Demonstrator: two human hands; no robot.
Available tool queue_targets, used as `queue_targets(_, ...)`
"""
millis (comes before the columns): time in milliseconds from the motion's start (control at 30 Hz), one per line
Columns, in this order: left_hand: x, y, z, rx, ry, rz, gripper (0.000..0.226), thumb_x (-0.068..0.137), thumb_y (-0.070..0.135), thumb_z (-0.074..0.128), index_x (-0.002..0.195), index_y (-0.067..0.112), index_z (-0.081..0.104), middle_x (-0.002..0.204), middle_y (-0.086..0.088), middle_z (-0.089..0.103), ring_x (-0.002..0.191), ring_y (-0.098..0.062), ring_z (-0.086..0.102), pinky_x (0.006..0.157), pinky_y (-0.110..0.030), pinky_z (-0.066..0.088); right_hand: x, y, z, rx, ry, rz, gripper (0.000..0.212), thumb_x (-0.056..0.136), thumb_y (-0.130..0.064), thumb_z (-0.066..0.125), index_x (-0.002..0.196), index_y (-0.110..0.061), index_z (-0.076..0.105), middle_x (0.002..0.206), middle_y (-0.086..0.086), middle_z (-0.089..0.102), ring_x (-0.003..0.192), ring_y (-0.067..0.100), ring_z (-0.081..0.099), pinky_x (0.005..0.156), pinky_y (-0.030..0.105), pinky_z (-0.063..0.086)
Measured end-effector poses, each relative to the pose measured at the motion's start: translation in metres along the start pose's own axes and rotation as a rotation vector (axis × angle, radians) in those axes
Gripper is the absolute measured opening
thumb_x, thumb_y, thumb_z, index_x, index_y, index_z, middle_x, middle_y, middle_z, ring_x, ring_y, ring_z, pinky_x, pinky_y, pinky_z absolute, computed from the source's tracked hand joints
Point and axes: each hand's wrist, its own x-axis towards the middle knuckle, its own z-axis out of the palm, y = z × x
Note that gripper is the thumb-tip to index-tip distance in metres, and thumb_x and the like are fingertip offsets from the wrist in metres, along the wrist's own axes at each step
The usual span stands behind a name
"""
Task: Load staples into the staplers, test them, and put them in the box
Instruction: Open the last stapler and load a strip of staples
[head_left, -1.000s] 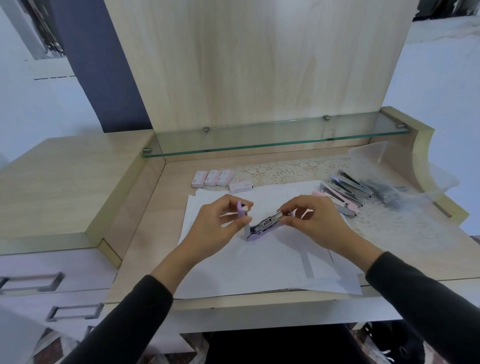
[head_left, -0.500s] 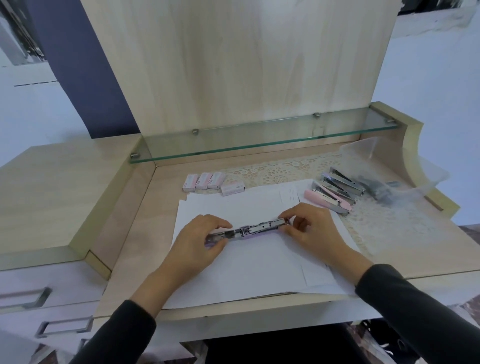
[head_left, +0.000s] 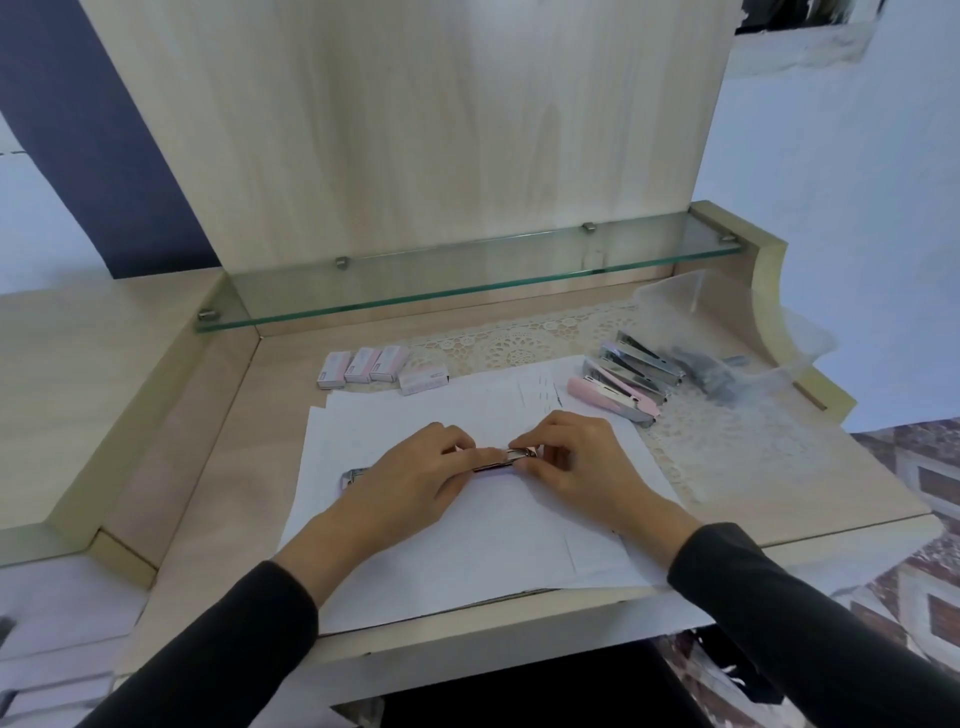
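The fingers (head_left: 541, 440) of the right hand (head_left: 579, 465) are bent and pinch the right end of the stapler (head_left: 500, 460), fingertips on its metal top. The left hand (head_left: 413, 475) lies palm down across the middle of the same stapler, its fingers nearly straight and pressing on it; whether the thumb wraps under cannot be told. The stapler lies lengthwise on the paper sheets (head_left: 467, 551), its chrome left end showing beyond the left wrist. The sheets cover the middle of the tabletop (head_left: 208, 457) and reach its front edge. Toward the back edge, left of centre, four small staple boxes (head_left: 363, 366) lie just beside one another. Toward the right edge a pink stapler (head_left: 610, 397) and several chrome staplers (head_left: 641, 359) lie in a row on a lace mat (head_left: 519, 345). In the back right corner stands the clear plastic box (head_left: 675, 296), holding blurred dark items.
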Motion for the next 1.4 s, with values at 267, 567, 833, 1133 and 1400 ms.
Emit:
queue_targets(267, 0.001, -0.001, 0.000, -0.019, 0.003, -0.013, 0.031, 0.087, 0.022, 0.041, 0.109, 0.016, 0.064, 0.085, -0.002, 0.064, 0.075, -0.013, 0.052, 0.069, -0.017, 0.037, -0.001, 0.000, 0.002, 0.047, 0.031, 0.031, 0.010, 0.070, -0.011, 0.075, 0.080, -0.012, 0.073, 0.069, -0.022, 0.051, 0.062, -0.005, 0.052, 0.056, 0.005, 0.036)
queue_targets(567, 0.008, -0.001, -0.008, -0.065, -0.047, -0.006, 0.021, 0.083, 0.023, 0.050, 0.097, 0.017, 0.066, 0.080, 0.000, 0.066, 0.068, -0.015, 0.060, 0.059, -0.020, 0.046, 0.000, 0.000, 0.003, 0.048, 0.024, 0.044, 0.010, 0.069, -0.008, 0.076, 0.079, -0.010, 0.074, 0.066, -0.020, 0.050, 0.060, -0.004, 0.051, 0.054, 0.006, 0.036)
queue_targets(833, 0.012, 0.000, -0.013, -0.078, -0.091, -0.035, 0.018, 0.080, 0.016, 0.056, 0.095, 0.017, 0.065, 0.079, -0.003, 0.064, 0.068, -0.019, 0.059, 0.059, -0.028, 0.050, 0.001, 0.001, 0.003, 0.055, 0.015, 0.037, 0.012, 0.068, -0.007, 0.076, 0.079, -0.010, 0.074, 0.066, -0.020, 0.050, 0.059, -0.004, 0.050, 0.054, 0.006, 0.035)
queue_targets(1133, 0.025, -0.002, -0.016, -0.032, -0.131, -0.025, 0.008, 0.076, 0.016, 0.061, 0.083, 0.017, 0.064, 0.068, -0.002, 0.060, 0.060, -0.019, 0.054, 0.054, -0.011, 0.027, 0.001, -0.001, 0.003, 0.043, 0.001, 0.056, 0.010, 0.069, -0.007, 0.074, 0.078, -0.010, 0.072, 0.063, -0.015, 0.049, 0.061, -0.004, 0.050, 0.056, 0.009, 0.036)
queue_targets(1400, 0.015, -0.004, -0.011, -0.068, -0.087, -0.029, 0.018, 0.077, 0.020, 0.063, 0.094, 0.019, 0.070, 0.076, 0.001, 0.066, 0.065, -0.012, 0.057, 0.063, -0.011, 0.034, 0.001, -0.001, 0.001, 0.049, -0.010, 0.058, 0.010, 0.069, -0.007, 0.075, 0.078, -0.010, 0.073, 0.064, -0.017, 0.049, 0.061, -0.005, 0.050, 0.055, 0.007, 0.036)
